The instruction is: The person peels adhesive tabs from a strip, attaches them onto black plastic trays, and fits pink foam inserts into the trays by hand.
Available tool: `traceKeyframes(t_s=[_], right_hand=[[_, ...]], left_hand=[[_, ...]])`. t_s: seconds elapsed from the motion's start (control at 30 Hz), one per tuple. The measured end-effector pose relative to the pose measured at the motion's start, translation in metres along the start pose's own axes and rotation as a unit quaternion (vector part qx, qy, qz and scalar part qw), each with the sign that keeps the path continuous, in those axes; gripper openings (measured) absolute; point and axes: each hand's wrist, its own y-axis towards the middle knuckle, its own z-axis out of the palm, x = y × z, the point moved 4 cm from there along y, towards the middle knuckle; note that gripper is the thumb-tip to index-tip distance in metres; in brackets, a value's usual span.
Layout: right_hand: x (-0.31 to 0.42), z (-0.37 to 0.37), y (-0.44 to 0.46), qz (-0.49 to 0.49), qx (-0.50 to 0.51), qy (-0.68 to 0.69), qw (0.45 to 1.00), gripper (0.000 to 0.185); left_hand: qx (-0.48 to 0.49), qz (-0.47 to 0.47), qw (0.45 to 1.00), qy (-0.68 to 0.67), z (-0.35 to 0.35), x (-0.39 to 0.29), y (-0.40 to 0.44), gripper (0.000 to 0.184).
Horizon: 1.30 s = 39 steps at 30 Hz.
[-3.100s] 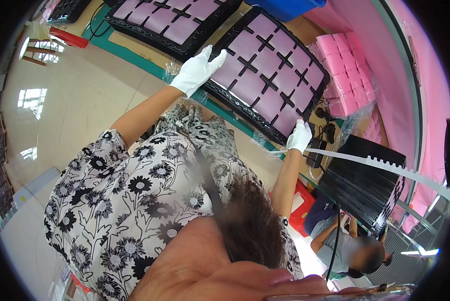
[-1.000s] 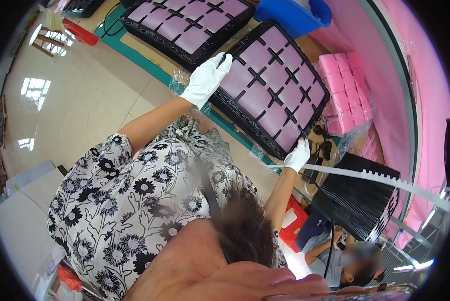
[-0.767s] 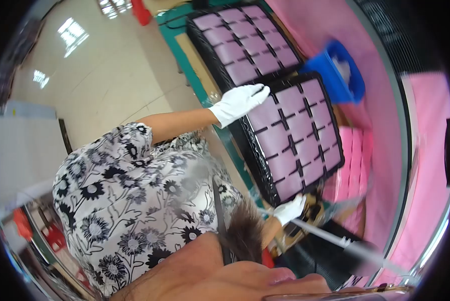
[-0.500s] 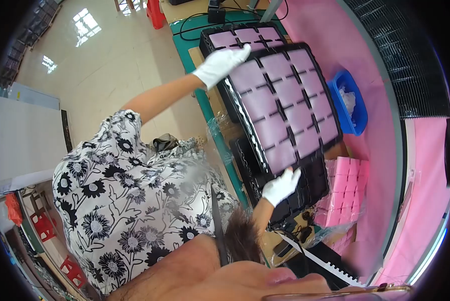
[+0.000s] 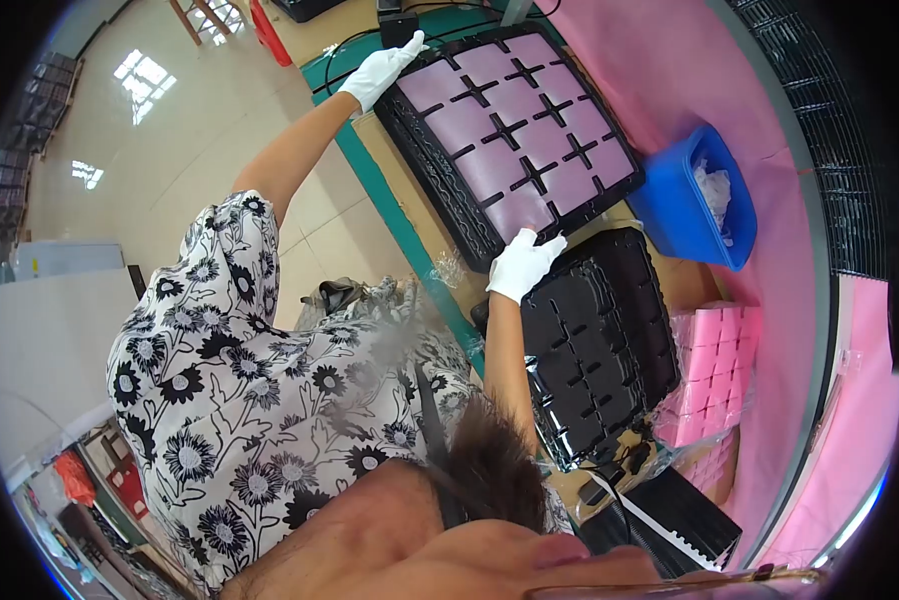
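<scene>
A black tray filled with purple pads (image 5: 504, 130) lies on top of a stack of black trays near the back of the table. My left hand (image 5: 384, 75), in a white glove, is at its upper left corner with the fingers around the edge. At the lower corner of the same tray my right hand (image 5: 524, 266), also gloved, grips the rim. Nearer to me sits a black tray (image 5: 604, 345) with no purple pads showing, partly under clear film. Cross-shaped black dividers separate the purple pads.
A blue bin (image 5: 694, 200) with white scraps stands to the right. Beyond the black tray are wrapped pink pads (image 5: 711, 375), cables, and a black ribbed stack (image 5: 669, 520) with a white toothed strip. Pink cloth (image 5: 769, 270) hangs along the right side.
Both hands have carried the purple-filled tray up and onto the other purple tray, which is now covered. The black tray that was beneath it is exposed. The view has turned.
</scene>
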Motion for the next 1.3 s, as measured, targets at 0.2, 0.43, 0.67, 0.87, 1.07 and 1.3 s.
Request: traceKeyframes(t_s=[0.2,0.43,0.67,0.87,1.07,1.3], right_hand=[[0.003,-0.015,-0.014,-0.012,0.036,-0.017,0.999,0.072],[-0.013,-0.016,-0.031,-0.038,0.031,-0.065,0.997,0.074],[-0.03,-0.018,-0.017,-0.061,0.068,-0.121,0.988,0.078],[-0.039,-0.016,-0.03,-0.101,0.071,-0.142,0.982,0.078],[-0.028,-0.01,-0.028,-0.09,0.116,-0.206,0.967,0.077],[0.003,-0.106,-0.098,-0.231,0.051,-0.005,0.971,0.045]], left_hand=[[-0.005,0.126,0.991,-0.04,0.0,0.036,0.013,0.078],[0.018,0.085,0.996,0.027,-0.003,0.027,-0.024,0.052],[0.047,0.073,0.996,-0.024,0.004,0.062,-0.011,0.043],[0.019,0.14,0.985,0.099,0.002,0.058,-0.002,0.048],[0.089,0.266,0.882,0.379,-0.005,0.042,-0.017,0.046],[-0.175,0.174,0.964,0.1,-0.048,-0.001,-0.002,0.069]])
